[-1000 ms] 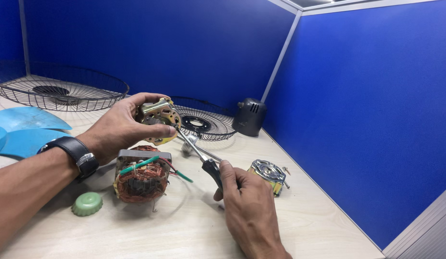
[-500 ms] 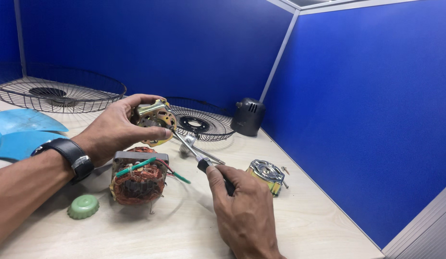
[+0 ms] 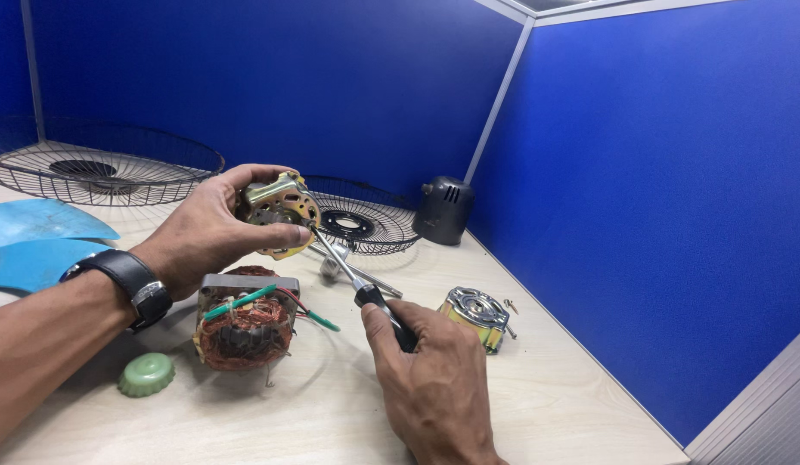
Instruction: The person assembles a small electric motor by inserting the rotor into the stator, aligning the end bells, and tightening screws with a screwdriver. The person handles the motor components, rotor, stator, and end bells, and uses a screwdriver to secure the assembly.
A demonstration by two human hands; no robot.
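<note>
My left hand grips a gold-coloured metal motor end cover above the desk. A black-handled screwdriver is held in my right hand, and its tip touches the cover's right edge. Below the cover, a motor stator with copper windings and green and red wires stands on the desk. A black watch is on my left wrist.
A second gold motor cover lies to the right, with small screws beside it. Two wire fan guards, a black motor housing, blue fan blades, a green cap and a metal shaft are on the light wooden desk. Blue partition walls enclose it.
Both hands have risen slightly, keeping the cover and the screwdriver tip together. The view has shifted a little; the stator has stayed in place.
</note>
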